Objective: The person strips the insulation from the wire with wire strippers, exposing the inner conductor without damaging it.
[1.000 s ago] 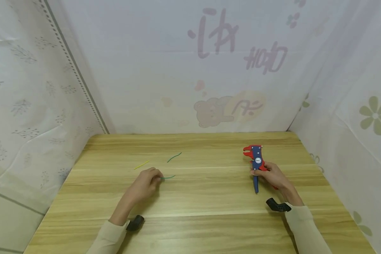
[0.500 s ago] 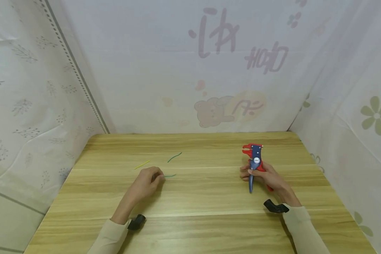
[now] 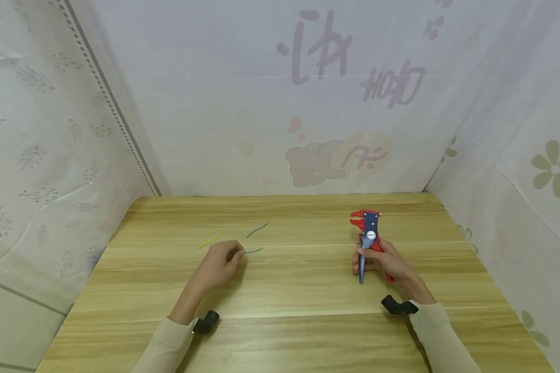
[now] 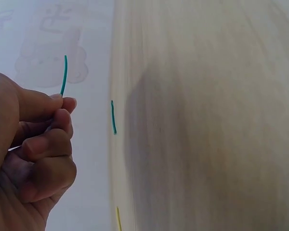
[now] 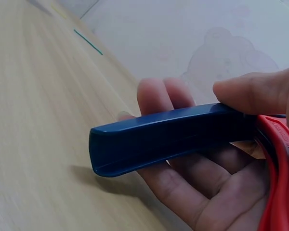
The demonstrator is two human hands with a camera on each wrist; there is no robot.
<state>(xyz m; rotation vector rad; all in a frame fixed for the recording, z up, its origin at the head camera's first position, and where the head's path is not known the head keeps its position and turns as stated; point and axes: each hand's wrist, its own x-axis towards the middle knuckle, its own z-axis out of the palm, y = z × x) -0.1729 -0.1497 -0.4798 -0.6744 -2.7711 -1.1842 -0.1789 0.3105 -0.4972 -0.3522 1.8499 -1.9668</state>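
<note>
My left hand pinches one end of a short green wire between thumb and forefinger. In the left wrist view the free part of this green wire points up from the fingertips, off the table. On the right, my right hand grips a red and blue wire stripper, its red jaws apart and facing left. The right wrist view shows the blue handle with fingers curled round it and the thumb on top; the red handle lies by the palm.
A second green wire and a yellow wire lie on the wooden table beyond my left hand. A printed cloth hangs along the table's back edge, with more cloth at both sides.
My left hand has moved slightly right and lifted the green wire. My right hand has shifted left with the wire stripper, and its fingers have come round the blue handle.
</note>
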